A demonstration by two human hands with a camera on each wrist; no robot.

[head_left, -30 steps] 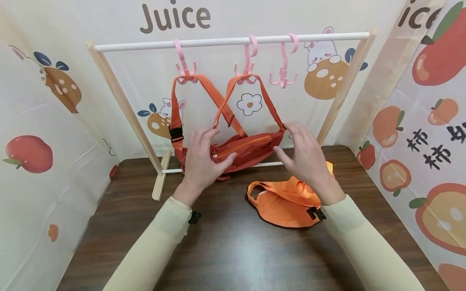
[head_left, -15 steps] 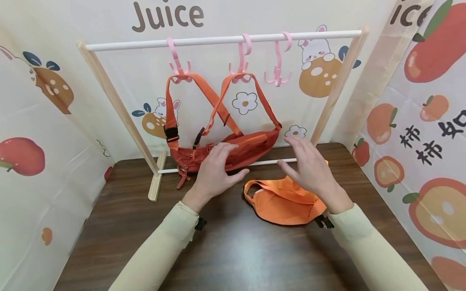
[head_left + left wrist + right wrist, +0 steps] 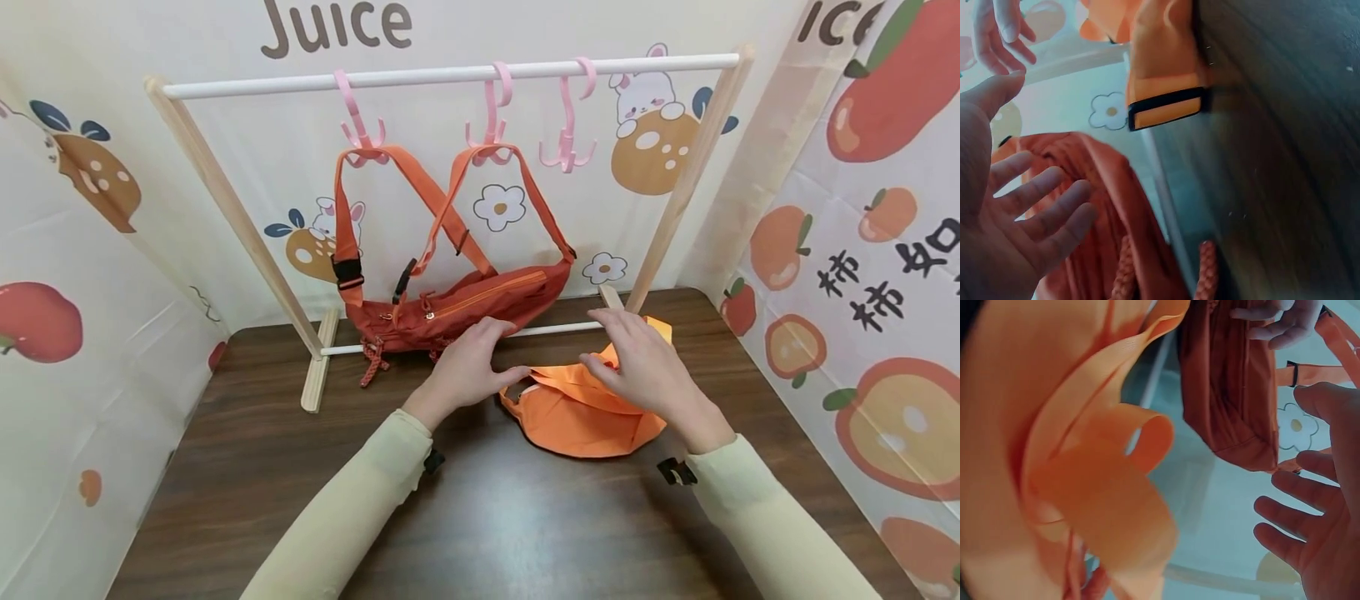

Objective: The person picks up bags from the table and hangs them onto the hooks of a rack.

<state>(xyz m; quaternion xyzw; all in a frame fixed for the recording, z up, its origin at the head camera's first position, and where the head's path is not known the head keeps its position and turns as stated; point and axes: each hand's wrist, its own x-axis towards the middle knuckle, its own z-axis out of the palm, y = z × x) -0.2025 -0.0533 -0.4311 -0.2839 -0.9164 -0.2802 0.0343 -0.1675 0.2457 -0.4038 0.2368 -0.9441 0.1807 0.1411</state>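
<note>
The red bag (image 3: pixel 487 298) is sewn from matt, creased cloth, and its cords (image 3: pixel 1208 269) are coarsely braided. Smooth, matt cloth is seen in the orange bag (image 3: pixel 577 425), woven webbing in its strap (image 3: pixel 1107 494). The buckle (image 3: pixel 348 273) and hooks (image 3: pixel 567 148) are moulded in smooth plastic. The posts (image 3: pixel 231 210) are made of bare, pale wood. The desk (image 3: pixel 517 533) is finished in dark wood grain, softly glossy. The sleeves (image 3: pixel 352 508) are cut from matt cloth.

Pale walls (image 3: pixel 592 212) plastered with fruit prints (image 3: pixel 888 429) and bunnies (image 3: pixel 645 96), big "Juice" lettering (image 3: pixel 340 27), dark wood surface (image 3: pixel 262 467) with a soft glare (image 3: pixel 517 508).
</note>
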